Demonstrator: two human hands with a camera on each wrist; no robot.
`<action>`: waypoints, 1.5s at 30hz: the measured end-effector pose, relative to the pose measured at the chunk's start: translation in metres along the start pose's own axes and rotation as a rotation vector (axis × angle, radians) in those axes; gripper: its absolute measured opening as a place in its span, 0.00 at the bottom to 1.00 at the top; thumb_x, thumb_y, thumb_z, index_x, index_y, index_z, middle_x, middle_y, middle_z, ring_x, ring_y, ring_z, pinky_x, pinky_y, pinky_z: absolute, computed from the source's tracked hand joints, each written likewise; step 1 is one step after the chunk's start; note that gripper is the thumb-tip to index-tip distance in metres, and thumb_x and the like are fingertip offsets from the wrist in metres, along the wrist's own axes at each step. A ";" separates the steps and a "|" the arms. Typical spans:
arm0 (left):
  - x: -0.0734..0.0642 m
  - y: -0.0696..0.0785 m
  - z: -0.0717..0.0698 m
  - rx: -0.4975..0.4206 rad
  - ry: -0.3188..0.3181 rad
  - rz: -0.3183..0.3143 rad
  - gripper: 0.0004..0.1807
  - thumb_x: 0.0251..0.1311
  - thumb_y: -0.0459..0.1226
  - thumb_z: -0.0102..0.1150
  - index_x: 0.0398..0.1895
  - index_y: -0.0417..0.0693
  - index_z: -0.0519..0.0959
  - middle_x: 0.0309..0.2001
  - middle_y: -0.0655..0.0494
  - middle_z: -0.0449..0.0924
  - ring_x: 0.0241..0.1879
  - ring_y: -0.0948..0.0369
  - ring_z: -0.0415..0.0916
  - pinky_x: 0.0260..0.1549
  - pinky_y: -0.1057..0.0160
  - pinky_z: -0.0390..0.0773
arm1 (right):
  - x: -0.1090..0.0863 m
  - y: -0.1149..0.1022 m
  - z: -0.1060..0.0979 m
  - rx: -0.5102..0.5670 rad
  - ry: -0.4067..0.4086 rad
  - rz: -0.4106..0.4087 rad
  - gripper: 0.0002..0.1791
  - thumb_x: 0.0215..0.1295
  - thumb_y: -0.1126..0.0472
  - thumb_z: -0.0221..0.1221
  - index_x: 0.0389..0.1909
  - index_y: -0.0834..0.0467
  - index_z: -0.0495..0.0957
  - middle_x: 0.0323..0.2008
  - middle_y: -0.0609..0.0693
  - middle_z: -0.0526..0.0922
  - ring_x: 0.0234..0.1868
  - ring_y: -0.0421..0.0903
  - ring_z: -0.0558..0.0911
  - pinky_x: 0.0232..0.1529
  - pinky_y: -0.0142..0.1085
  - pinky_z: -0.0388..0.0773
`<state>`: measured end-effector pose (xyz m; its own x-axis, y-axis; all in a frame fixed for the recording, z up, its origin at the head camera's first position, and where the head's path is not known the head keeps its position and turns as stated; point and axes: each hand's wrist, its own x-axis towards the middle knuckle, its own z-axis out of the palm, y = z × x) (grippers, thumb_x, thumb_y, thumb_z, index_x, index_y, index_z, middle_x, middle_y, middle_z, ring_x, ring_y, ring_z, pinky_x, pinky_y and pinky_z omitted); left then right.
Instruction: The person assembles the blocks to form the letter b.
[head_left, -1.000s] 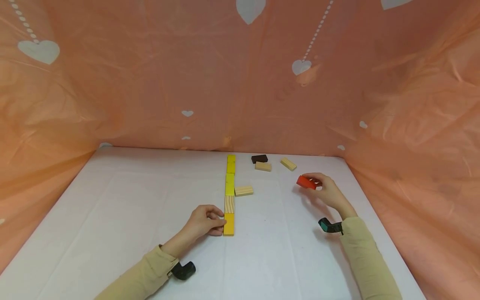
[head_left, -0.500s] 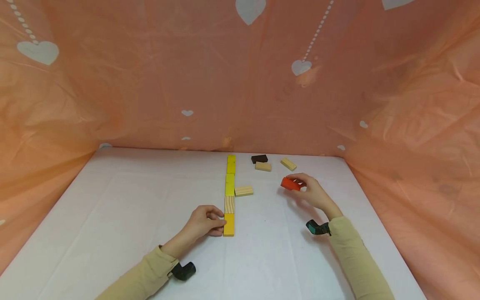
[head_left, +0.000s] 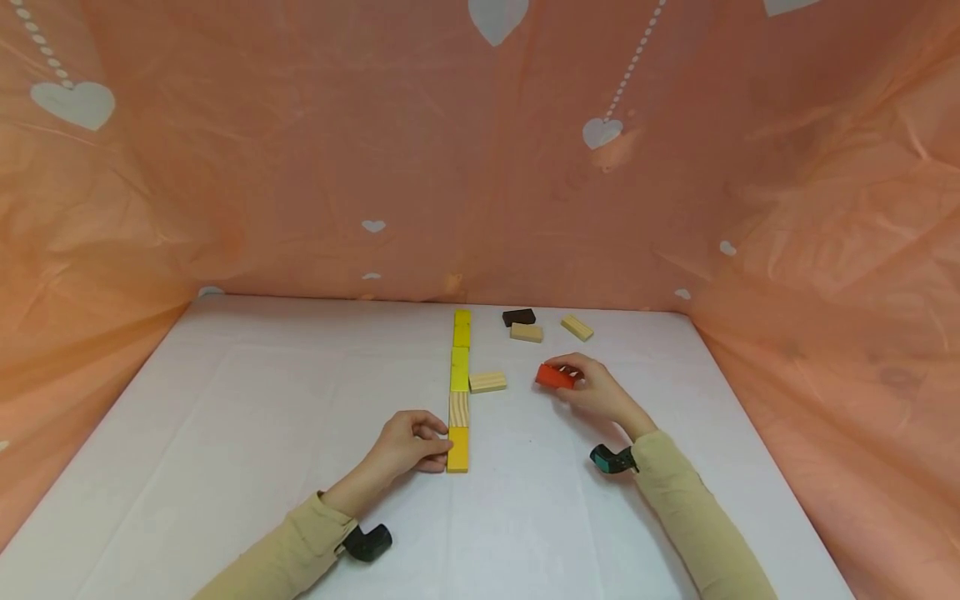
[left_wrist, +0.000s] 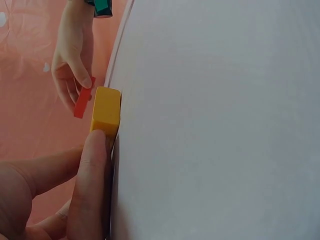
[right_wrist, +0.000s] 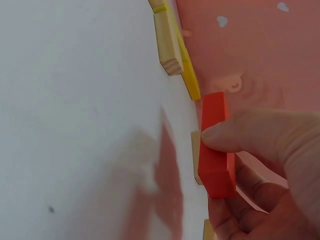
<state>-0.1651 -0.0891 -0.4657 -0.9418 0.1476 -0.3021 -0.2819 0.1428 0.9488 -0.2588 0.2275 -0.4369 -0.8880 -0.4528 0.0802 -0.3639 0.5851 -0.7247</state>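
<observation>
Pink-orange cloth printed with white hearts (head_left: 420, 167) encloses the back and sides of the work area, above a white-covered table (head_left: 225, 417). Along the middle of the table runs a line of blocks (head_left: 459, 397) laid end to end: nearest, an orange-yellow rectangular block (head_left: 458, 451); next, a wavy-grained pale wooden block (head_left: 458, 409); beyond, bright yellow rectangular blocks (head_left: 460, 369).

Left hand (head_left: 407, 442): fingers loosely bent, tips against the left side of the orange-yellow block, no grip closed round it. Right hand (head_left: 596, 393): partly closed, pinching a red rectangular block (head_left: 556, 377) between thumb and fingers. The red block is held above the table, right of the line and apart from it.

A straight-grained pale wooden block (head_left: 487, 382) lies crosswise just beside the line. Farther back, a dark brown block (head_left: 518, 317) and a plain tan block (head_left: 527, 333) lie close together; contact cannot be confirmed. Right of these, a slanted light wooden block (head_left: 577, 327) lies apart.
</observation>
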 end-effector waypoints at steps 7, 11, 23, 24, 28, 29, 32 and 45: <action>0.000 0.001 -0.001 -0.005 -0.006 -0.008 0.11 0.52 0.23 0.65 0.39 0.31 0.77 0.26 0.46 0.75 0.21 0.58 0.80 0.24 0.59 0.86 | 0.008 0.002 0.011 0.015 -0.038 0.017 0.24 0.56 0.73 0.61 0.56 0.59 0.76 0.51 0.55 0.76 0.49 0.51 0.73 0.52 0.42 0.75; 0.000 0.001 -0.001 -0.006 -0.004 -0.007 0.12 0.52 0.24 0.66 0.39 0.31 0.77 0.27 0.46 0.75 0.21 0.58 0.80 0.24 0.58 0.86 | 0.012 0.002 0.017 0.023 -0.050 0.019 0.24 0.56 0.73 0.63 0.56 0.59 0.76 0.51 0.54 0.77 0.49 0.51 0.73 0.53 0.43 0.74; -0.002 0.002 -0.001 0.011 -0.001 0.017 0.13 0.52 0.24 0.66 0.41 0.30 0.76 0.27 0.46 0.75 0.21 0.57 0.80 0.23 0.57 0.86 | 0.023 -0.001 0.028 0.007 -0.076 -0.006 0.24 0.57 0.70 0.65 0.56 0.59 0.76 0.52 0.54 0.77 0.50 0.51 0.74 0.54 0.44 0.74; -0.001 0.001 -0.001 0.007 0.000 0.016 0.13 0.52 0.24 0.66 0.41 0.30 0.76 0.27 0.46 0.75 0.21 0.58 0.80 0.23 0.57 0.86 | 0.023 -0.001 0.028 0.006 -0.076 -0.010 0.24 0.57 0.70 0.65 0.56 0.59 0.76 0.52 0.54 0.77 0.49 0.51 0.74 0.54 0.44 0.74; 0.000 0.001 0.000 0.003 0.003 0.009 0.13 0.52 0.24 0.66 0.40 0.31 0.76 0.27 0.46 0.75 0.20 0.58 0.79 0.23 0.57 0.86 | 0.024 -0.003 0.030 -0.005 -0.079 -0.020 0.24 0.57 0.70 0.65 0.56 0.60 0.76 0.51 0.54 0.77 0.49 0.50 0.74 0.53 0.43 0.74; 0.000 0.001 0.000 0.002 0.004 0.008 0.12 0.52 0.24 0.66 0.40 0.31 0.77 0.27 0.46 0.75 0.20 0.58 0.79 0.23 0.57 0.86 | 0.024 -0.003 0.030 -0.007 -0.080 -0.021 0.24 0.57 0.70 0.65 0.56 0.60 0.76 0.51 0.53 0.77 0.49 0.50 0.74 0.53 0.43 0.74; -0.001 0.001 0.000 0.005 0.004 0.009 0.12 0.52 0.24 0.66 0.40 0.31 0.77 0.27 0.46 0.75 0.21 0.58 0.79 0.23 0.57 0.86 | 0.025 -0.003 0.031 -0.013 -0.083 -0.023 0.24 0.57 0.70 0.65 0.56 0.60 0.76 0.51 0.53 0.77 0.48 0.50 0.74 0.53 0.44 0.74; 0.000 0.000 -0.002 -0.003 -0.012 0.004 0.12 0.52 0.24 0.66 0.40 0.31 0.76 0.27 0.46 0.75 0.21 0.58 0.80 0.24 0.59 0.86 | 0.027 -0.005 0.033 -0.008 -0.099 -0.001 0.24 0.57 0.71 0.65 0.56 0.60 0.76 0.51 0.54 0.77 0.48 0.50 0.74 0.54 0.43 0.74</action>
<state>-0.1654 -0.0911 -0.4655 -0.9407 0.1595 -0.2994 -0.2787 0.1397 0.9502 -0.2717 0.1902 -0.4533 -0.8556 -0.5175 0.0130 -0.3676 0.5897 -0.7192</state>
